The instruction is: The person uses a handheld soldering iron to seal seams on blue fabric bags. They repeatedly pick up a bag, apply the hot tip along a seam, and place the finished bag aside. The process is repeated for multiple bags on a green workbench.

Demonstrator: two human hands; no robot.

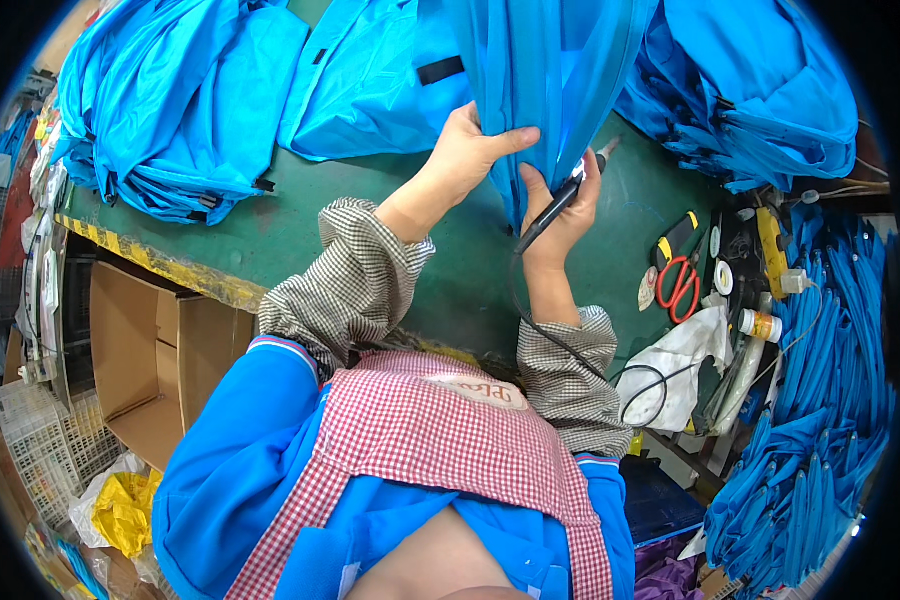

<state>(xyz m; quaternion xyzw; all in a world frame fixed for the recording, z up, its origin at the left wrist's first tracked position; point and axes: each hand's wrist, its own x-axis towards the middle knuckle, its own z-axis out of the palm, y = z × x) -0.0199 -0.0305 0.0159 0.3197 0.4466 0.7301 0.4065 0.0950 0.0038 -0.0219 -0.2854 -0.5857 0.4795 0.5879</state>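
A sheet of bright blue fabric (pixel 545 70) hangs in gathered folds over the far side of the green table. My left hand (pixel 468 158) grips its folded lower part, thumb lying across the front. Just to the right, my right hand (pixel 562 222) is closed round a black pen-shaped tool with a cord (pixel 548 215), which looks like a soldering iron. Its narrow tip points up and away to the right, beside the fabric. My right thumb rests near the fabric's edge; whether it also pinches the cloth, I cannot tell. The tool's cord loops down past my right sleeve.
Blue fabric piles lie at the back left (pixel 185 110) and back right (pixel 760 90). Red-handled scissors (pixel 680 290), a yellow-black cutter (pixel 678 238) and a white cloth (pixel 675 355) lie rightward. More blue pieces (pixel 830 330) hang beyond. An open cardboard box (pixel 135 350) stands below the striped table edge.
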